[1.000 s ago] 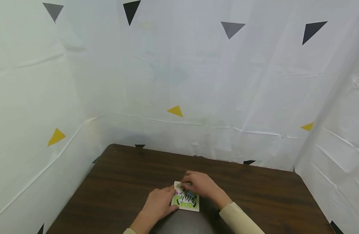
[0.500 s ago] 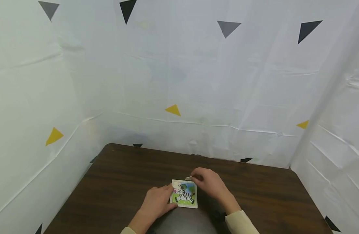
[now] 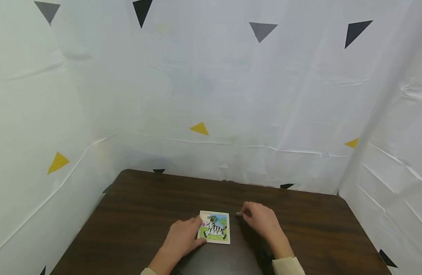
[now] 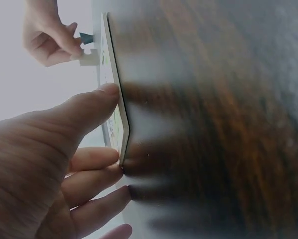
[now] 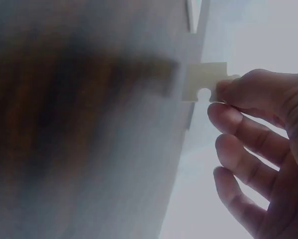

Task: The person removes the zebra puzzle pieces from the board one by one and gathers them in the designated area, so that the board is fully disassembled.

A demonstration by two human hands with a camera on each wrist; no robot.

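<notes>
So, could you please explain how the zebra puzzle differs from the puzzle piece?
The zebra puzzle lies flat on the table, while the puzzle piece is pinched in the right hand. The puzzle is larger and squarish; the piece is small, with a rounded notch. The puzzle shows a colourful picture; the piece's visible face is plain. Both show some pale surface.

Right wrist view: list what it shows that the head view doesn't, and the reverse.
Only the right wrist view clearly shows the jigsaw piece's plain pale face and the rounded notch in its edge.

Only the head view shows the printed face of the zebra puzzle, the left hand touching its left side, and the yellow triangles on the backdrop.

Both show the right hand pinching the piece, and part of the dark wood table.
</notes>
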